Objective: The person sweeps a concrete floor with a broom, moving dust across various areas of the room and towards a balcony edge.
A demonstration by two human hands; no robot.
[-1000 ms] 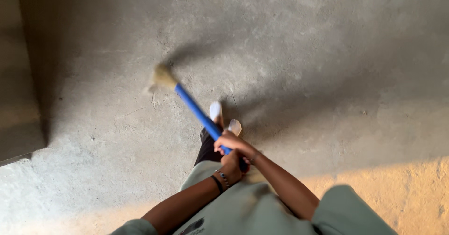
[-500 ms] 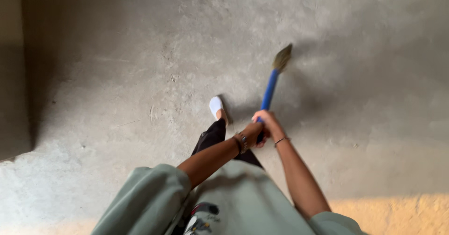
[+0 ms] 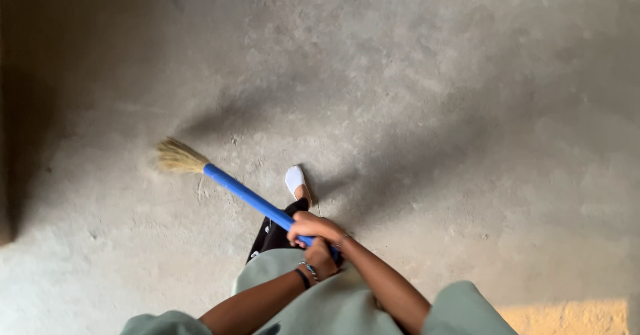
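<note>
At the far left of the concrete floor lies a band of deep shadow, and just right of it the straw-coloured bristle head of a broom rests low against the floor, its tips pointing left. From the bristles a blue handle runs down and to the right, slanting toward the person's body. Beside the handle, a little farther right, one foot in a white shoe stands on the concrete, with a dark trouser leg below it. The handle passes over that leg and ends in the two hands, which are stacked close together. The right hand sits higher on the handle, its fingers wrapped fully around the blue shaft. Just beneath it, touching it, the left hand closes around the handle's end, though its fingers are partly hidden by the right hand; a dark band and a beaded bracelet circle its wrist. A thin bracelet shows at the right wrist. Both bare forearms reach in from the bottom edge, out of pale green sleeves. Right of the arms the floor is grey and mottled, crossed by a long soft shadow, and at the bottom right corner a patch of warm sunlight falls on the concrete.
</note>
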